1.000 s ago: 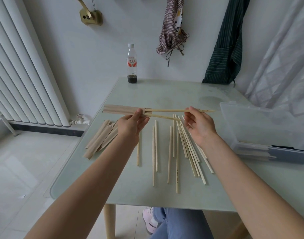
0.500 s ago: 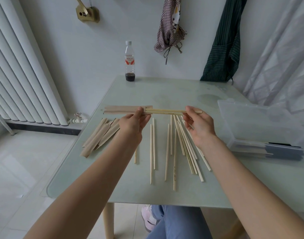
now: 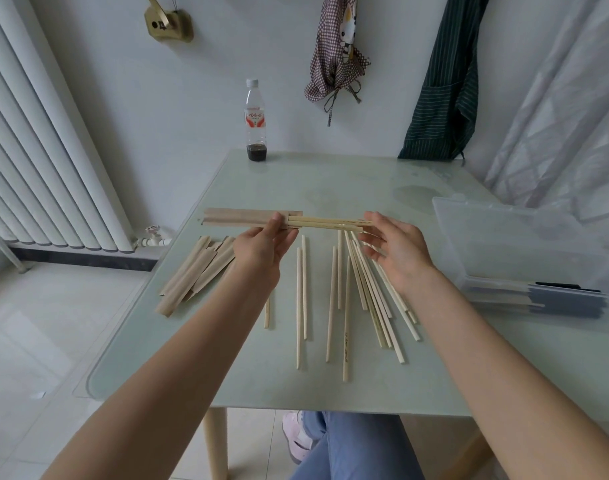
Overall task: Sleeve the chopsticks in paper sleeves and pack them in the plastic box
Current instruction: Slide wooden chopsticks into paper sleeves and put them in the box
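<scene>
left hand point(image 3: 265, 237) pinching sleeve point(image 3: 242, 217) mouth above counter point(image 3: 365, 181) | chopsticks point(image 3: 325, 223) lying half in, thin, light, stiff, likely sliding easily | right hand point(image 3: 395, 245) relaxed, fingers touching their free ends: push there | box point(image 3: 524, 237) waiting at right

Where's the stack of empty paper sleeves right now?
In the head view, the empty sleeves lie fanned on the table's left side, just left of the left hand and the loose chopsticks.

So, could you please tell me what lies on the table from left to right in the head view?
Pile of paper sleeves → loose chopsticks → plastic box.
</scene>
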`<action>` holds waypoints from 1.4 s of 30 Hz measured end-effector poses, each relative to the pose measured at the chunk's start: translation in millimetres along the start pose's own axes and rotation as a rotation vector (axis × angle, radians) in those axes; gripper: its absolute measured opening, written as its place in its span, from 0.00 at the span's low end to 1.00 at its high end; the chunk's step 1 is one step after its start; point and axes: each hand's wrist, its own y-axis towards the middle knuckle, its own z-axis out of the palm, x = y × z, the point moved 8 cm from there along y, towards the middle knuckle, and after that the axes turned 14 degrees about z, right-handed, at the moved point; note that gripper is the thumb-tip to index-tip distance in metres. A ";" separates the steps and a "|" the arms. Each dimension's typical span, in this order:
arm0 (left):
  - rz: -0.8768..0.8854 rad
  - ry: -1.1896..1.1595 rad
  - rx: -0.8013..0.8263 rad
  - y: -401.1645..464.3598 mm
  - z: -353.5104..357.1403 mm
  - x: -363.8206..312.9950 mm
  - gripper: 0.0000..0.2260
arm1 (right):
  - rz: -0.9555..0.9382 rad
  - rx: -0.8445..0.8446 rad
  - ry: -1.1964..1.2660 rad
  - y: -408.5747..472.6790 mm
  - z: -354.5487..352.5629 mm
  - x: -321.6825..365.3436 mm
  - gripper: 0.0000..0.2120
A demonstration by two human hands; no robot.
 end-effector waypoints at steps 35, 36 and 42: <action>-0.015 0.057 -0.019 0.4 -0.7 16.8 0.05 | 0.191 -0.407 -1.367 27.2 -61.4 -23.7 0.12; -0.015 0.056 -0.016 -0.2 -0.8 17.1 0.05 | 0.184 -0.417 -1.387 26.0 -60.0 -23.2 0.12; -0.024 0.059 -0.009 -2.5 -2.6 16.5 0.05 | 0.220 -0.420 -1.388 32.6 -60.8 -25.9 0.19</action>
